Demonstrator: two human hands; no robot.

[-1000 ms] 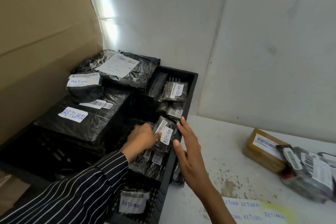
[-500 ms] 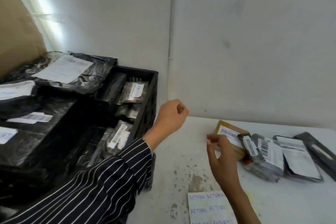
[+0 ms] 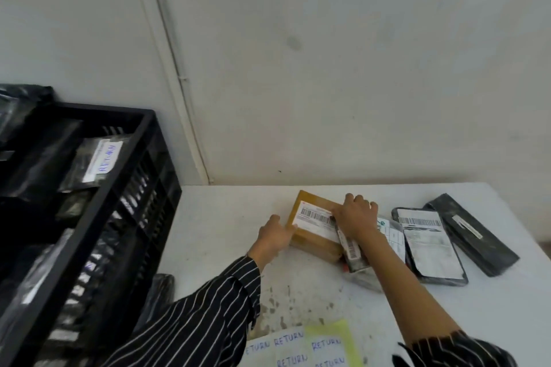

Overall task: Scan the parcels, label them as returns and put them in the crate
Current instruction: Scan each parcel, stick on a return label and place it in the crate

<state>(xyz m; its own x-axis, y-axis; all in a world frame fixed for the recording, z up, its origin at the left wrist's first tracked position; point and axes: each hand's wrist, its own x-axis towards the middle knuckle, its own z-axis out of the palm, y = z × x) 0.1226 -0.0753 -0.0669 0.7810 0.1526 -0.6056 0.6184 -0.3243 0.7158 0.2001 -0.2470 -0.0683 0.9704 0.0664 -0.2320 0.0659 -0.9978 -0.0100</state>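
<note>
While both hands are on the brown parcel, I read the grip like this. My left hand clasps the parcel's near-left corner, with the thumb up by the edge of the white barcode label and the fingers against the side. My right hand lies across the far right of the top, knuckles up, its fingers curled over the back edge. The parcel rests flat on the white table, turned a little off square, between the two hands.

Just under my right wrist a small dark packet leans against the parcel's right side, touching it. I cannot tell how much of it lies beneath the forearm. Further right lie a flat black parcel with a large white label and a long black parcel, side by side and near the table's right edge.

To the left of my left hand there is bare tabletop as far as the black crate, whose slatted wall stands at the table's left edge. A packet marked RETURN stands inside it among other dark packets. Behind the parcel, a strip of bare table runs to the wall. Close to me, at the near edge, lies a sheet of RETURN stickers, between my sleeves.
</note>
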